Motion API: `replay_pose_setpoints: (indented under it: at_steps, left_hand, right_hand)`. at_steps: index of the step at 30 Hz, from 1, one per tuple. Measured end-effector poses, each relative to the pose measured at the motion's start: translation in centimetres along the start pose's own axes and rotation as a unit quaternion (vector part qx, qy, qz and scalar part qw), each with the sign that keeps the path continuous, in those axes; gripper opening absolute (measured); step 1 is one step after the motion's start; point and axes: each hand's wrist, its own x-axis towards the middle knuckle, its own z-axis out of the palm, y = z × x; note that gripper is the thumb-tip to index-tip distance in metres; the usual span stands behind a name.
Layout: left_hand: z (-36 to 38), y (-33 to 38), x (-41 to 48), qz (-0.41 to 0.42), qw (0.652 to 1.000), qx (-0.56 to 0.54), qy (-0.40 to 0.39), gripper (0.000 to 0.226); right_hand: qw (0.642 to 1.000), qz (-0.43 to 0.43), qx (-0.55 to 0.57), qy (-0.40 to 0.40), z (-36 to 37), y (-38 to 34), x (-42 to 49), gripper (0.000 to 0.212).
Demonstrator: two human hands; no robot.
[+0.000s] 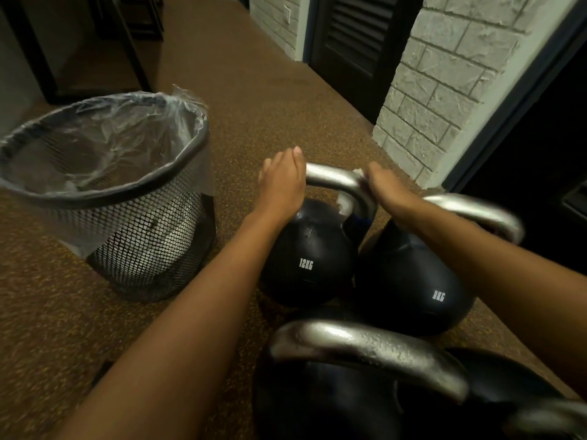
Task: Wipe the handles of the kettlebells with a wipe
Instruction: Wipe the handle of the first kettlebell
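Observation:
A black kettlebell marked 12KG [309, 265] stands on the floor with a silver handle [333, 177]. My left hand [282, 182] grips the handle's left end. My right hand [386, 187] holds a white wipe [344, 203] wrapped round the handle's right side; bits of the wipe show above and below my fingers. To its right stands a black kettlebell marked 8KG [413, 290] with a silver handle [476, 214], partly under my right forearm. A third black kettlebell [333, 408] with a silver handle [374, 347] sits nearest me.
A black mesh waste bin [152, 249] with a clear plastic liner stands on the brown speckled floor to the left of the kettlebells. A grey stone-block wall [444, 106] and a dark louvred door [355, 42] rise behind. A further silver handle [552, 417] shows at the bottom right.

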Motion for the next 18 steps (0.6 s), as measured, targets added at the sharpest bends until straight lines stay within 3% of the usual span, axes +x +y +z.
replay_pose_setpoints:
  at_steps: [4,9,13,18]
  left_hand:
    - [0.1,-0.1,0.0,0.001,1.0,0.002,0.001,0.038]
    - [0.2,-0.1,0.1,-0.005,1.0,0.001,0.007,0.04]
    - [0.0,-0.1,0.1,-0.004,1.0,0.001,0.002,0.041]
    - [0.2,0.0,0.0,-0.002,1.0,0.001,0.002,0.042]
  right_hand:
    - [0.998,0.02,-0.021,-0.057,-0.6,-1.1,1.2,0.038]
    - [0.983,-0.066,-0.17,-0.018,1.2,-2.4,1.5,0.031]
    - [0.986,-0.126,-0.101,0.032,1.3,0.0,0.1,0.034]
    - [0.993,-0.054,-0.1,0.015,0.4,-0.5,0.7,0.034]
